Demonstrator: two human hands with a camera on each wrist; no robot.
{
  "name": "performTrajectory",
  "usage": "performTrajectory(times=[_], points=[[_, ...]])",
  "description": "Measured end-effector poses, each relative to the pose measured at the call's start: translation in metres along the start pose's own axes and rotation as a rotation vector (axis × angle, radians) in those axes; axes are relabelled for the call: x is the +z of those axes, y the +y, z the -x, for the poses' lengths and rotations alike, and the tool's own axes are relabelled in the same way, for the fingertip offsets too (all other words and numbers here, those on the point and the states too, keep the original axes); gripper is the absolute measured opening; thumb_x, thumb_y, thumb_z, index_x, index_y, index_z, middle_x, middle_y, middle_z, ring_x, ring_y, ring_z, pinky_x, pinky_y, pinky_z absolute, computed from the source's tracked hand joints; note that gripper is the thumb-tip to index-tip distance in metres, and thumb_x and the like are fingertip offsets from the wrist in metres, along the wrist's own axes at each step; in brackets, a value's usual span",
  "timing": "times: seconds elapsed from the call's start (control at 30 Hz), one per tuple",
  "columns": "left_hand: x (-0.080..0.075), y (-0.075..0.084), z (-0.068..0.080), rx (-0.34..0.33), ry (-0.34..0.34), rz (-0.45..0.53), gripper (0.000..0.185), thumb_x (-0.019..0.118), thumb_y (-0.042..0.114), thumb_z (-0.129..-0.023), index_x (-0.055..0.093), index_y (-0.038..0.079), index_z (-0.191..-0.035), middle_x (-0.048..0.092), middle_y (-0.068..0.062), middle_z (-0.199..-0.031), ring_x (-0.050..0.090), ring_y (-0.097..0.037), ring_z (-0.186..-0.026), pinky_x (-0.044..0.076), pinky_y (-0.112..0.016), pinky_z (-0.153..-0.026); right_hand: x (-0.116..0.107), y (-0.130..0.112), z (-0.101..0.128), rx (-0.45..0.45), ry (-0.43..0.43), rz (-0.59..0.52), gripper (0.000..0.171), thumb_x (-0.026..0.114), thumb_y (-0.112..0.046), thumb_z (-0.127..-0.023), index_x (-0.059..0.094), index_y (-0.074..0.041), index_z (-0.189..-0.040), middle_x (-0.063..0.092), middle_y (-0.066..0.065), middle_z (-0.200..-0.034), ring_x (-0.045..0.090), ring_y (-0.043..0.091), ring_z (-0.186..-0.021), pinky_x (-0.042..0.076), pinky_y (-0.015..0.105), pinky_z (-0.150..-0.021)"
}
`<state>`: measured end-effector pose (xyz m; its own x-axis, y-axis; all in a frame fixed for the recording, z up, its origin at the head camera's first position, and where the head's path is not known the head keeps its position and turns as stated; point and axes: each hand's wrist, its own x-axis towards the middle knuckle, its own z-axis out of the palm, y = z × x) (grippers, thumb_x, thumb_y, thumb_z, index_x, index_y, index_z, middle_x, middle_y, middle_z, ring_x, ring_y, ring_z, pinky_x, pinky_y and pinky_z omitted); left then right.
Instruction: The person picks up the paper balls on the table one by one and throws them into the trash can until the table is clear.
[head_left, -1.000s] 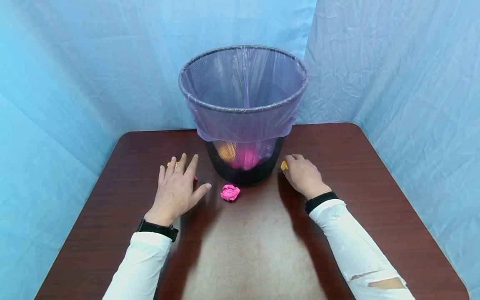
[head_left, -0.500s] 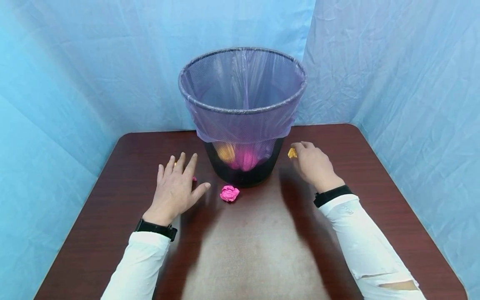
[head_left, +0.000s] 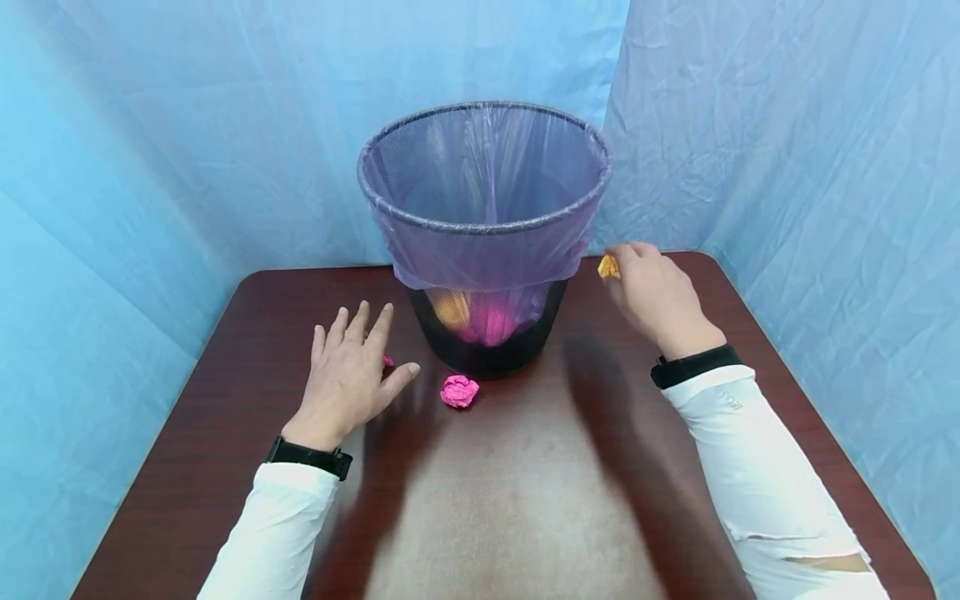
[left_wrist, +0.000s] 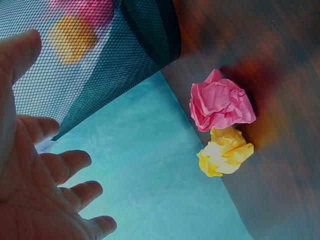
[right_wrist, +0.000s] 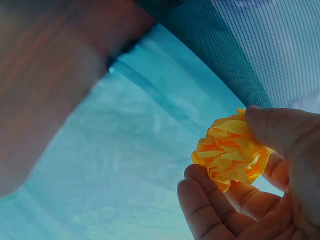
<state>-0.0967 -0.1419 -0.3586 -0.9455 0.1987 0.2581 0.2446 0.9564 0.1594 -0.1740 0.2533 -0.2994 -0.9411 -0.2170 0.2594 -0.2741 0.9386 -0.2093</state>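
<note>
Pinched between the thumb and fingers of my right hand (head_left: 656,296) is a yellow crumpled paper ball (right_wrist: 232,152), held up to the right of the bin. My left hand (head_left: 341,379) hovers with fingers spread over the table's left side, holding nothing. Beyond it, in the left wrist view, a pink crumpled paper ball (left_wrist: 220,102) and another yellow paper ball (left_wrist: 225,152) lie together. In the head view my left hand hides that yellow one and most of the pink. Another pink paper ball (head_left: 459,391) lies in front of the bin.
A black mesh wastebasket (head_left: 487,227), lined with a purple translucent bag, stands at the table's back middle. Pink paper (head_left: 493,323) and yellow paper (head_left: 452,310) show through its lower mesh. Blue cloth (head_left: 225,125) hangs around the brown table (head_left: 510,517).
My right hand has risen and moved right and away with the yellow paper ball, from beside the bin's base. The left hand has barely shifted.
</note>
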Motion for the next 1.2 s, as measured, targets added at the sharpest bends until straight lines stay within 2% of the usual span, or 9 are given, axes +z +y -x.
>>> performTrajectory(times=[0.2,0.67,1.03,1.2], points=[[-0.002,0.0,-0.002,0.007,0.014,-0.01,0.089,0.061,0.063,-0.083,0.031,0.018,-0.153,0.03,-0.021,-0.154,0.021,-0.047,-0.141,0.01,-0.069,-0.109,-0.028,-0.002,-0.007,0.002,0.02,0.0,0.047,0.056,-0.017,-0.095,0.048,-0.002,-0.138,0.045,0.025,-0.14,0.048,0.049,-0.119,0.042,0.065,-0.088],[-0.009,-0.002,-0.006,0.016,0.034,-0.014,0.088,0.061,0.062,-0.083,0.031,0.017,-0.152,0.03,-0.021,-0.153,0.02,-0.047,-0.141,0.011,-0.068,-0.109,-0.085,-0.013,-0.025,-0.004,0.095,0.027,0.049,0.053,-0.021,-0.097,0.044,-0.005,-0.143,0.041,0.023,-0.146,0.046,0.049,-0.122,0.04,0.066,-0.091],[-0.015,-0.003,-0.008,0.021,0.035,-0.017,0.088,0.061,0.062,-0.084,0.029,0.017,-0.153,0.029,-0.021,-0.154,0.02,-0.046,-0.141,0.01,-0.068,-0.109,-0.112,-0.024,-0.033,-0.03,0.146,0.035,0.049,0.052,-0.021,-0.098,0.044,-0.005,-0.143,0.042,0.023,-0.145,0.047,0.048,-0.12,0.042,0.066,-0.089],[-0.016,-0.003,-0.008,0.022,0.029,-0.018,0.089,0.061,0.062,-0.084,0.029,0.018,-0.153,0.029,-0.021,-0.154,0.02,-0.046,-0.142,0.01,-0.068,-0.109,-0.123,-0.031,-0.035,-0.053,0.206,0.046,0.048,0.052,-0.021,-0.098,0.044,-0.004,-0.142,0.042,0.023,-0.144,0.047,0.047,-0.121,0.042,0.066,-0.09]])
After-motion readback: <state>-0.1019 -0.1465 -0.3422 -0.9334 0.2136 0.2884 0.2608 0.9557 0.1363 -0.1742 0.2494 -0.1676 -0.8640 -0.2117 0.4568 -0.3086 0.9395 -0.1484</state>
